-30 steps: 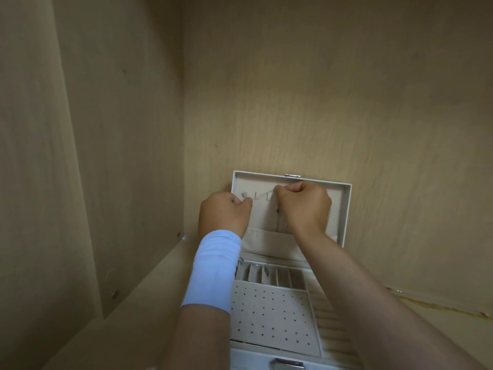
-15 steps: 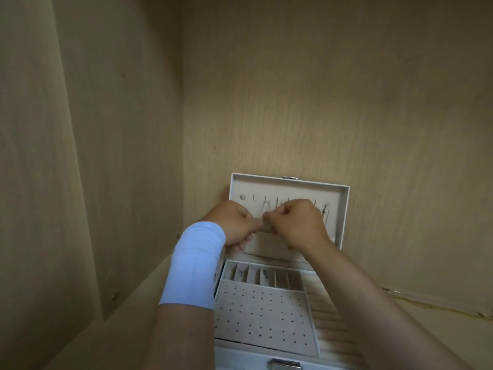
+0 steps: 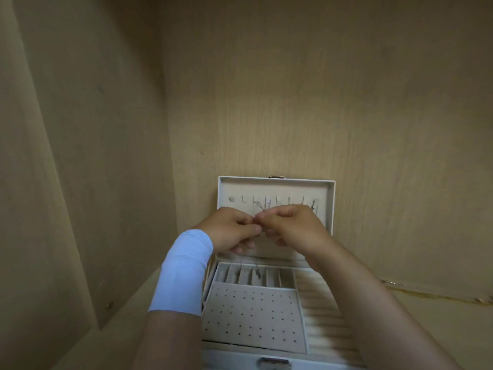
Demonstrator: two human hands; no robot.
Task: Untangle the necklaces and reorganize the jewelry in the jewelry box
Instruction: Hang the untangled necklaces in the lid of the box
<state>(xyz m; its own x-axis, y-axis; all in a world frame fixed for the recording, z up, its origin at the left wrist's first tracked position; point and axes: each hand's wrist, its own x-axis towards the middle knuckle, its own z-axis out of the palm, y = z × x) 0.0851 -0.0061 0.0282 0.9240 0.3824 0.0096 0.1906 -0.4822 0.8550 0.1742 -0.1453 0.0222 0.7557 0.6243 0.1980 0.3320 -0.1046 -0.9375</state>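
A white jewelry box (image 3: 330, 209) stands open on a wooden shelf, its lid upright against the back wall. A row of small hooks (image 3: 277, 200) runs across the inside of the lid. My left hand (image 3: 229, 231) and my right hand (image 3: 293, 225) meet in front of the lid, fingertips pinched together on a thin tangled necklace chain (image 3: 261, 208) that hangs from the hooks. A strand (image 3: 258, 272) dangles below my hands into the slotted compartments. A pale blue band wraps my left wrist (image 3: 184, 271).
The box's base holds a perforated earring panel (image 3: 253, 319), a row of narrow slots (image 3: 272, 277) and ring rolls (image 3: 322, 316) on the right. A metal clasp (image 3: 274, 363) sits at the front edge. Wooden walls close in at left and behind.
My hands have dropped from the hook row and come together, fingertips touching, in front of the lid. The view has shifted slightly, showing more of the lid's hooks.
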